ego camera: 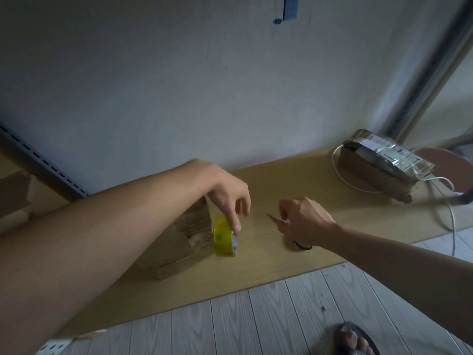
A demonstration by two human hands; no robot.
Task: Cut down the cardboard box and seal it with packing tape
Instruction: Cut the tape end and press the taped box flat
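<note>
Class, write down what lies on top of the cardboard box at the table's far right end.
A crumpled plastic mailer bag with printed labels drapes over the box, hiding its top face. Whether the box is open underneath cannot be seen.

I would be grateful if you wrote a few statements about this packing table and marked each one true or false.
1. The left hand holds the yellow tape roll beside the cardboard box. True.
2. The right hand holds nothing. False: it grips a slim pointed tool.
3. A wrapped parcel sits at the far right end of the table. True.
4. The yellow tape roll lies flat on top of the wrapped parcel. False: it stands on edge next to the cardboard box, far from the parcel.
5. A white cable lies by the wrapped parcel. True.
</note>
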